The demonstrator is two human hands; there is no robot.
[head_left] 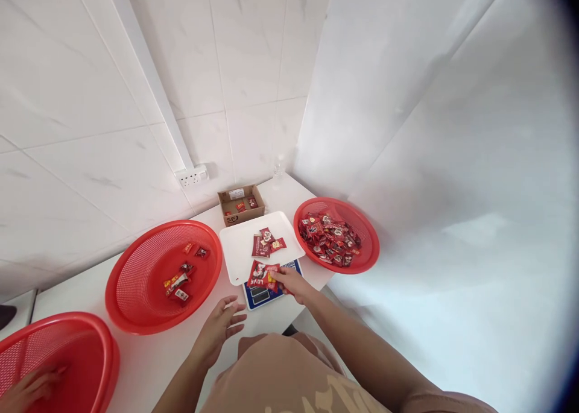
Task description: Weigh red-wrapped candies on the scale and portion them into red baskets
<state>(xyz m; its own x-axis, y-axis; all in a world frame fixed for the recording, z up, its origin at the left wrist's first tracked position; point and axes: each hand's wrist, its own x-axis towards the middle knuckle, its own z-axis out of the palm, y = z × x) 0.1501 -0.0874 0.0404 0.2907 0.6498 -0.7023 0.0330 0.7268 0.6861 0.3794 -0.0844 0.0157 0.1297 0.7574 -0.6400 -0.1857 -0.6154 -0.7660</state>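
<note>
In my right hand (293,281) is a red snack packet (259,272) with "LOVE" printed on it, pinched between thumb and fingers above the scale's near side. My left hand (221,327) is open and holds nothing, its fingers apart, just left of the blue weighing scale (250,304). A white tray (235,250) rests on the scale. Several small red and dark red packets (266,244) lie on the tray. To its right, a red plastic basket (373,247) contains a heap of red packets (332,238).
Left of the scale, a red basket (120,295) holds several packets. Another person's hand (34,387) reaches into a red basket (111,353) at the lower left. Behind the tray stands a cardboard box (244,217) with a few packets. A wall socket (192,176) sits above the table.
</note>
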